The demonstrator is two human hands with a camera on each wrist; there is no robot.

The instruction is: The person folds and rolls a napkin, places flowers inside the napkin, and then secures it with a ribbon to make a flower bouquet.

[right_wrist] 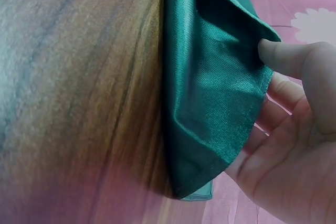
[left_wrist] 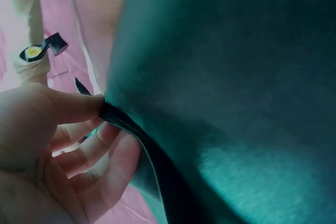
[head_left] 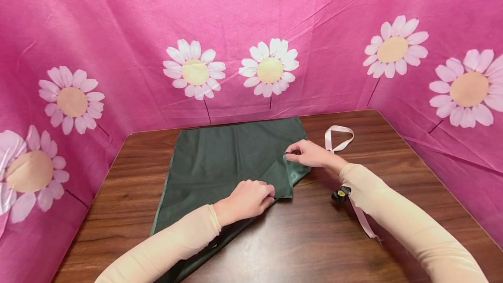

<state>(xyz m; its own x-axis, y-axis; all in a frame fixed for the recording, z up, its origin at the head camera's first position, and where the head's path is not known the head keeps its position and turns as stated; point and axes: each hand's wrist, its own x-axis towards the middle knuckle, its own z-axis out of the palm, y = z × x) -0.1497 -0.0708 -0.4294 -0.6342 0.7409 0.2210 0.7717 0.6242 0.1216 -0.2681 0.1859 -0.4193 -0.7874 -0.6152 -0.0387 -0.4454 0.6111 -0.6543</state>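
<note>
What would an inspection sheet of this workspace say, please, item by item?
Surface: brown wood-grain table.
Job's things: dark green cloth, spread flat in part, turned over near the hands, with some creases.
Clutter: pale pink ribbon loop, right of the cloth.
Hands: left hand pinches one cloth edge; right hand pinches another.
Cables: nothing seen.
Surroundings: pink backdrop printed with white-petalled flowers.

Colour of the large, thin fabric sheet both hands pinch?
The large fabric sheet is plain dark green; head view shows it best.
</note>
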